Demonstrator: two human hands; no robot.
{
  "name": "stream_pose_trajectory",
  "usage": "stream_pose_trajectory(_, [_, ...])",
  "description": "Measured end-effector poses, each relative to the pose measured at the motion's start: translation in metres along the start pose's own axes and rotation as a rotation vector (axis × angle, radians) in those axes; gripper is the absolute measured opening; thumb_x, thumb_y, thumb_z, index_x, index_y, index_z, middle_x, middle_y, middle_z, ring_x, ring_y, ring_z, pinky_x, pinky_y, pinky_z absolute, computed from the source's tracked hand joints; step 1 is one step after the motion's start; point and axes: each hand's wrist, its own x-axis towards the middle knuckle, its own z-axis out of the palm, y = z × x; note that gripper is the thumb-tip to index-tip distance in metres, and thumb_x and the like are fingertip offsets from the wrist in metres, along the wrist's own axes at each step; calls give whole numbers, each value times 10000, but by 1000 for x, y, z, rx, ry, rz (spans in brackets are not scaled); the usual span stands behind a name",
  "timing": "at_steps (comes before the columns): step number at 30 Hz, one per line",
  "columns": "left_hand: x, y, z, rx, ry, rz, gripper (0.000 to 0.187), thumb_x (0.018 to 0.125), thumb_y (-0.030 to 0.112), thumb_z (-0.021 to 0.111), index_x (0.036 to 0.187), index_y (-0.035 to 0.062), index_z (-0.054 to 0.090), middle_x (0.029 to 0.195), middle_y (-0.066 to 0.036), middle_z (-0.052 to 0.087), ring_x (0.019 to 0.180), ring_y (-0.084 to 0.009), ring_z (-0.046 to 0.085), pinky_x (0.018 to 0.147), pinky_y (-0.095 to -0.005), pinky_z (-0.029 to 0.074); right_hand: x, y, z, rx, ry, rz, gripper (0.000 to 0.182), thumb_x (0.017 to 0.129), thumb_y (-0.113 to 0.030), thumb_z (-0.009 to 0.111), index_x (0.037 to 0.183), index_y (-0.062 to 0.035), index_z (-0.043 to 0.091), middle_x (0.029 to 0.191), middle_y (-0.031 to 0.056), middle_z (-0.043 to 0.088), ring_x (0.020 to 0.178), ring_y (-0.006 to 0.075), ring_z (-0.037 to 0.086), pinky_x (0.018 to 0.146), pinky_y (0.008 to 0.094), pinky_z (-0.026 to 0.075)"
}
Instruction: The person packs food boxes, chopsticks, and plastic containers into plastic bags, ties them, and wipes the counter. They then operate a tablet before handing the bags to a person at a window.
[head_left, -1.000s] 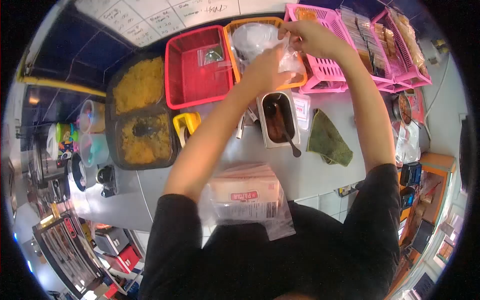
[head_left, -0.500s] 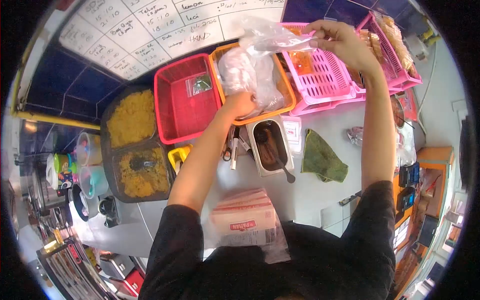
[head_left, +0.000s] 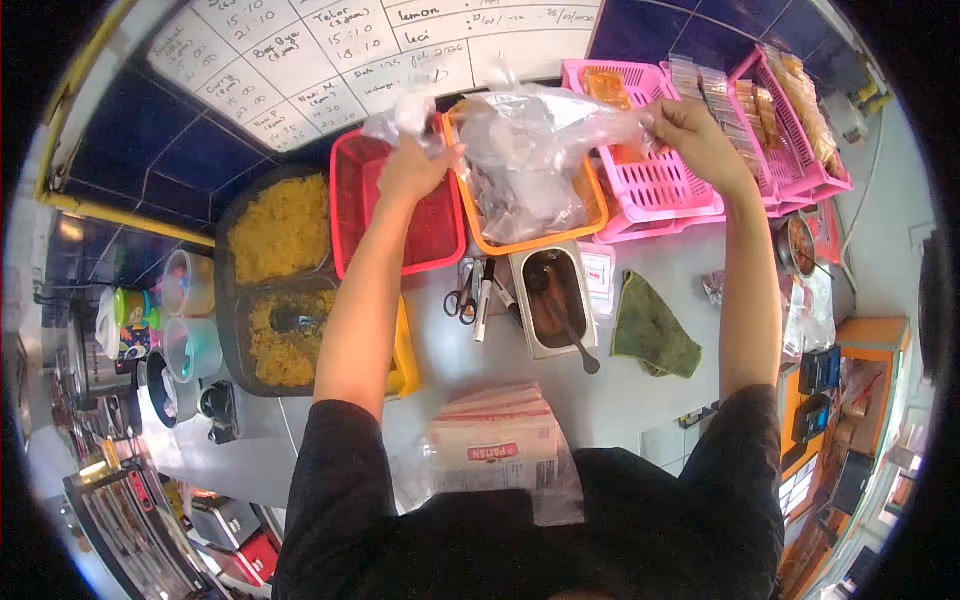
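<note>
An orange basket (head_left: 487, 244) holds clear plastic bags (head_left: 525, 150) heaped above its rim. My right hand (head_left: 690, 140) pinches one end of a clear bag that stretches across the orange basket's top. Over the red basket (head_left: 398, 266), my left hand (head_left: 415, 172) is closed on crumpled clear plastic (head_left: 413, 108) that rises above its fingers. Whether the plastic at both hands is one piece I cannot tell. A packet in clear wrap (head_left: 497, 452) lies at the table edge against my body.
Left stands a dark tray (head_left: 228, 310) of yellow food. Near the middle are scissors (head_left: 463, 304), markers (head_left: 484, 300) and a metal container (head_left: 553, 300) with a spoon. A green cloth (head_left: 652, 328), pink baskets (head_left: 655, 200) and a pan (head_left: 797, 245) are to the right.
My left hand has risen from the orange basket and moved left over the red basket, with plastic in it. My right hand has come down slightly, and the plastic is spread wider.
</note>
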Motion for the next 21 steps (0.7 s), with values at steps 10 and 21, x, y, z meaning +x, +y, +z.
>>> stream_pose_trajectory(10, [-5, -30, 1, -165, 379, 410, 358, 894, 305, 615, 780, -33, 643, 861, -217, 622, 825, -399, 593, 742, -478, 461, -36, -30, 16, 302, 31, 110, 316, 1020, -327, 513, 921, -52, 633, 775, -58, 566, 752, 48, 535, 735, 229, 458])
stream_pose_trajectory(21, [-144, 11, -162, -1216, 431, 170, 78, 909, 68, 659, 935, -2, 635, 951, -56, 659, 846, -111, 612, 736, -253, 498, -88, -87, 55, 427, 263, -64, 389, 1016, -336, 514, 1146, 5, 649, 978, 0, 669, 900, 70, 565, 832, 242, 442])
